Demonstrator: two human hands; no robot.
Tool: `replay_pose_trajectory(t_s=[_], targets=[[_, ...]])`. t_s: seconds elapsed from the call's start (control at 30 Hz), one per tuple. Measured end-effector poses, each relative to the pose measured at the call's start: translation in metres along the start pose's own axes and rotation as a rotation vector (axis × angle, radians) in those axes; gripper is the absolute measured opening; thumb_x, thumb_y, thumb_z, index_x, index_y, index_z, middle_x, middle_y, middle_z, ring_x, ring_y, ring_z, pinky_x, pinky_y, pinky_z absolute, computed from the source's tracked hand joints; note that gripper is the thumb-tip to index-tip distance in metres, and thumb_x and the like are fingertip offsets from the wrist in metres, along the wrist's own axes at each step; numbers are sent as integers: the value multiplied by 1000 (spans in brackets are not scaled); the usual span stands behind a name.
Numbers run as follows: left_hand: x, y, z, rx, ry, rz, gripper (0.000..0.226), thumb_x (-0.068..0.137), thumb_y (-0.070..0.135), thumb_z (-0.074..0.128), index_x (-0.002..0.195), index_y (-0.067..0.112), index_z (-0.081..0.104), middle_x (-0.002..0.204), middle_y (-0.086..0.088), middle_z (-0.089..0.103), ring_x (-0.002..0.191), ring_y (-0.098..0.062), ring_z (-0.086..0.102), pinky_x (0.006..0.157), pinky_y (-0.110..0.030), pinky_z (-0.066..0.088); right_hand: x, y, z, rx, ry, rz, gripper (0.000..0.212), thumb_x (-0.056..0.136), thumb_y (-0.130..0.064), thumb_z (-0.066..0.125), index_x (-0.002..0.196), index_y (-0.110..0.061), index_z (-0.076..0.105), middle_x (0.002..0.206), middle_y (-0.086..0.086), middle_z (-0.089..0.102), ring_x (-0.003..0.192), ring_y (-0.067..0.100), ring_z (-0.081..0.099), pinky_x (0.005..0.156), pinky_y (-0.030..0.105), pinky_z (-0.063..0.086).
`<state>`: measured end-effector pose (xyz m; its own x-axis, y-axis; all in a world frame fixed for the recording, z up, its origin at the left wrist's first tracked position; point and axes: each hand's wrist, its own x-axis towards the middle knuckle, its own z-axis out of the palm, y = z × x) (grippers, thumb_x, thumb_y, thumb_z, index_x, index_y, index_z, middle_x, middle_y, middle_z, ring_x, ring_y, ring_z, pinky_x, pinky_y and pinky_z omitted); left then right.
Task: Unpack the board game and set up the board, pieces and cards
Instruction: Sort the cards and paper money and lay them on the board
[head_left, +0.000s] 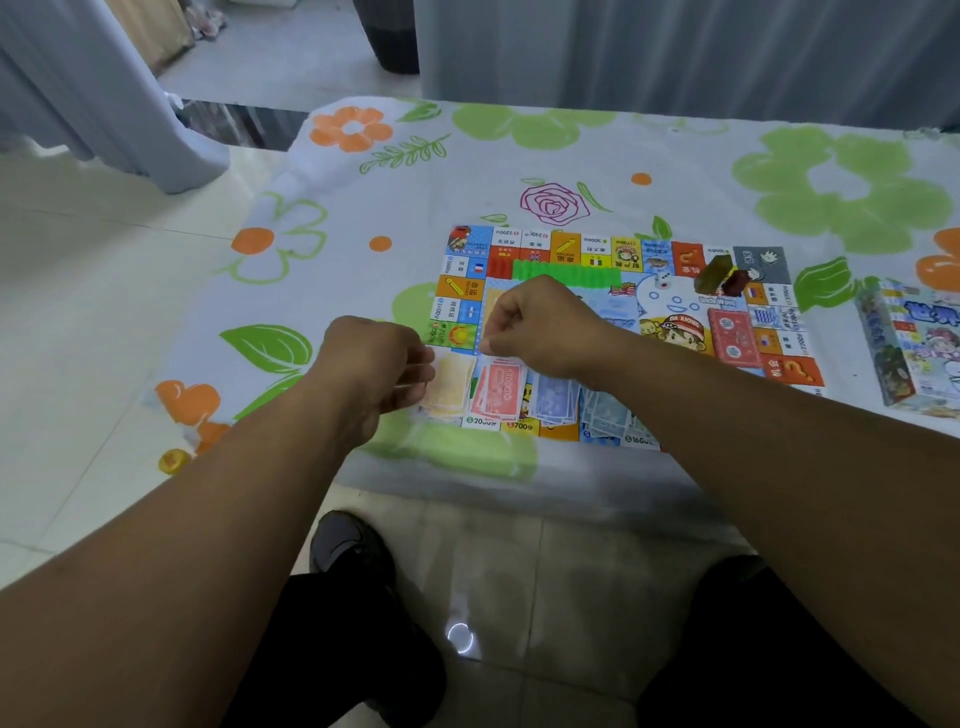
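The colourful game board (670, 304) lies flat on the table. Along its near edge sit stacks of paper money: yellow notes (451, 387), red notes (500, 396), blue notes (557, 401) and pale blue notes (605, 411). My left hand (379, 370) has its fingers curled at the left edge of the yellow notes. My right hand (535, 327) is fisted, thumb and forefinger pinched at that stack's far right corner. A red card deck (732, 332), a row of green pieces (566, 273), an olive block (714, 273) and a dark red block (737, 281) rest on the board.
The game box (914, 348) lies on the table to the right of the board. The table wears a flowered cloth (363, 208), and its near edge runs just below the money. My legs and a shoe (345, 545) are over a tiled floor.
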<state>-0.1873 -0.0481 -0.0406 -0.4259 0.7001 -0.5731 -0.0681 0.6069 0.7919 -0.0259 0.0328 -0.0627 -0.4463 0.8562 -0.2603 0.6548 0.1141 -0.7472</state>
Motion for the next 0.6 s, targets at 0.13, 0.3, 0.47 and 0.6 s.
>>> replay_pose_trajectory(t_s=[0.13,0.3,0.47,0.6], targets=[[4,-6,-14,58,51,10,12,90,-3,58,83,7,60,89,-14,62,73,-21,61,47,-25,47,8,-13,12,-21,5,-11,12,86,-9,77,94,-2,71,82,0,66,78,9,61,81,37,55],[9,-26,-14,310,18,100,33,73,-12,71,98,7,63,93,-14,64,74,-28,60,72,-45,58,14,-25,31,-186,-63,-38,35,84,-8,76,116,-9,64,112,10,65,103,28,63,90,44,55],[11,-38,-2,574,-22,232,50,66,2,84,108,14,60,109,-9,65,96,-31,65,80,-38,53,15,-29,42,-411,-88,-11,36,82,-8,69,116,-5,58,116,15,61,100,33,62,86,45,55],[16,-41,5,664,-22,292,51,70,8,84,114,12,58,111,-6,65,97,-27,64,79,-35,52,14,-29,43,-439,-113,29,40,81,-10,71,118,-8,56,119,13,60,101,31,62,84,42,54]])
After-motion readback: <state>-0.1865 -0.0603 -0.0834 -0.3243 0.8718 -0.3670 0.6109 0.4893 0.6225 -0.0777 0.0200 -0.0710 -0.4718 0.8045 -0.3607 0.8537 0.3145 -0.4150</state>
